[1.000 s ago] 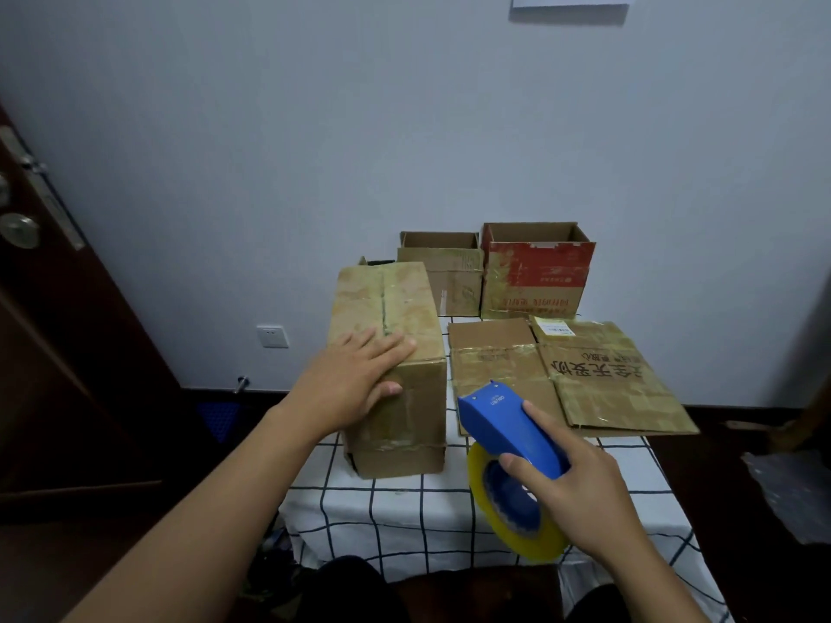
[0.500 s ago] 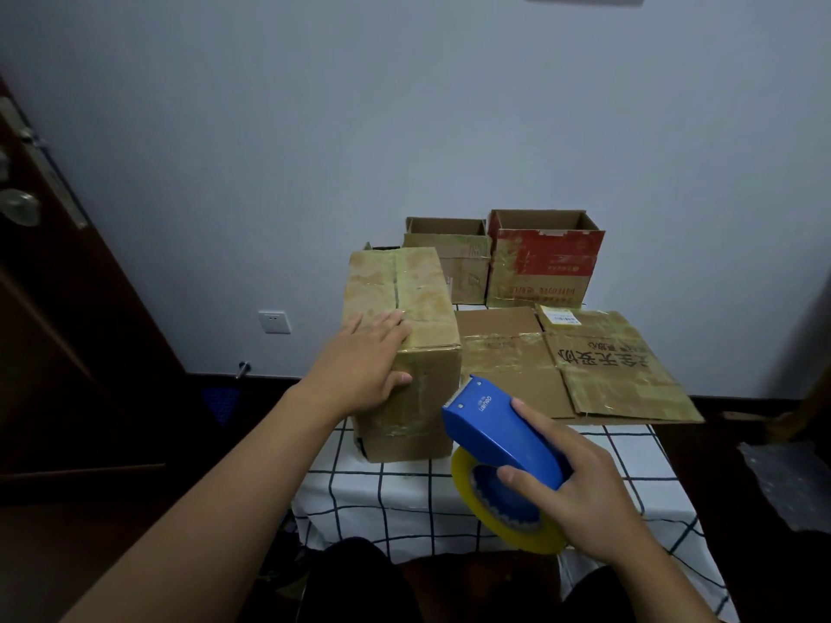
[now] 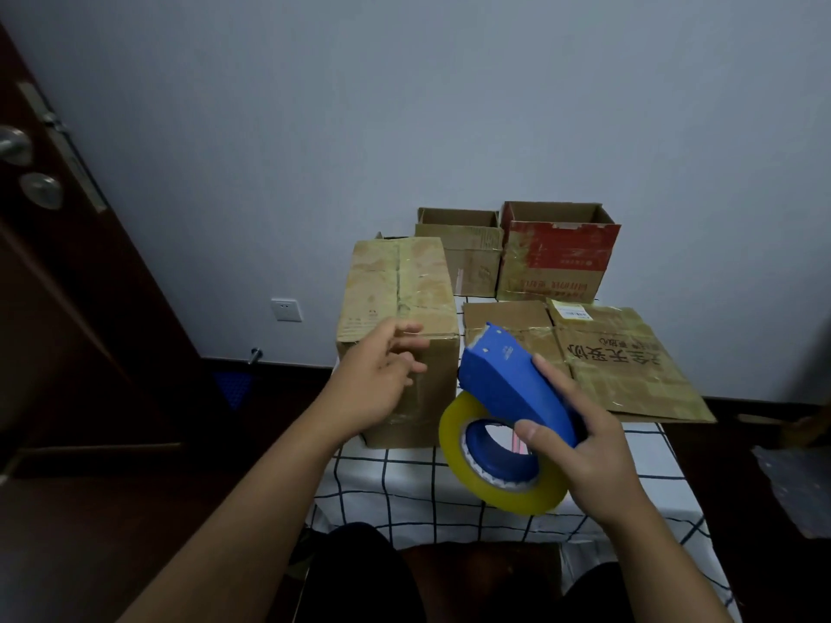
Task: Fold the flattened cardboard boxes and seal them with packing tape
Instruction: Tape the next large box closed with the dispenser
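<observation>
- A white cloth with a dark grid covers the table, below the hands.
- A dark wooden door with metal knobs stands far left of the left hand.
- A white wall socket sits left of that hand, above a dark skirting board.
- A pale blue-grey wall rises beyond both hands.

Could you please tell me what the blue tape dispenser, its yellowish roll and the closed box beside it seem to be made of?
The blue tape dispenser looks like moulded plastic: uniform colour, smooth matte shell. Its yellowish tape roll appears to be translucent plastic film, glossy along the edge. The closed brown box looks like cardboard, dull and worn, with shiny patches that are probably old tape.
</observation>
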`<state>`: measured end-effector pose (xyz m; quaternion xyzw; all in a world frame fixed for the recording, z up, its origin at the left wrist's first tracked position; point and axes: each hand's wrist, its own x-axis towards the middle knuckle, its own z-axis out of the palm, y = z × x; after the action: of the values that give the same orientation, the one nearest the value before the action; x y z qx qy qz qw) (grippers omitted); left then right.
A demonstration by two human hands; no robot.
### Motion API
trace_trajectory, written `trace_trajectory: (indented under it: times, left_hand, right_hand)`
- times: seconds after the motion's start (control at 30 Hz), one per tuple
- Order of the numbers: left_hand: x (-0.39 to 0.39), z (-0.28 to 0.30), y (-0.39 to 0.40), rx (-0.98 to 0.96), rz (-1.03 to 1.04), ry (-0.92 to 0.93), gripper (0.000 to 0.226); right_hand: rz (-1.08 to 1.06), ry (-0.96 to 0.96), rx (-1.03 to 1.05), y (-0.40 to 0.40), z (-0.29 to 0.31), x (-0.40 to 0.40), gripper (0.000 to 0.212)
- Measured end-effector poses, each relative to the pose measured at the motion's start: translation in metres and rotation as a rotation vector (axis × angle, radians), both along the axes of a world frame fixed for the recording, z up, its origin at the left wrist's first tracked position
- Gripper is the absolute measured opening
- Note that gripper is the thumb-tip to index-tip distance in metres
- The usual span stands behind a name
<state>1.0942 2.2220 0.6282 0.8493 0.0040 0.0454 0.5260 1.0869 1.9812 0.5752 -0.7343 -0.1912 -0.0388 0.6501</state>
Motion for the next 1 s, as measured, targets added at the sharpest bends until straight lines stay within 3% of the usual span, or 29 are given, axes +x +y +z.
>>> trace_trajectory:
  times: [0.17,0.43,0.57,0.67,0.77,0.83,0.93,1.0]
  left_hand:
    - [0.0,0.015,-0.011,-0.183,-0.091,0.206,0.038]
    - [-0.001,0.027,-0.015,-0.297,-0.119,0.191,0.059]
    - [-0.002,0.027,-0.008,-0.356,-0.123,0.211,0.042]
    - [-0.002,0.028,-0.002,-0.518,-0.09,0.279,0.031]
    - [-0.002,0.033,0.006,-0.686,-0.062,0.359,0.042]
    - [-0.002,0.034,0.008,-0.643,-0.035,0.379,0.043]
    - [-0.001,0.034,0.008,-0.504,-0.008,0.367,0.022]
    - [0.0,0.033,0.009,-0.445,0.011,0.344,0.019]
  right_hand:
    - [0.032,-0.006,0.075,0.007,0.011,0.005,0.06]
    - [0.076,-0.01,0.126,0.012,0.016,0.006,0.063]
    - [0.092,-0.02,0.121,0.014,0.016,0.007,0.063]
    - [0.1,-0.02,0.126,0.014,0.016,0.007,0.064]
    - [0.116,-0.027,0.11,0.013,0.017,0.009,0.071]
    - [0.131,-0.043,0.084,0.012,0.017,0.01,0.071]
    - [0.159,-0.072,0.025,0.011,0.019,0.014,0.066]
    - [0.178,-0.088,-0.051,0.01,0.022,0.016,0.064]
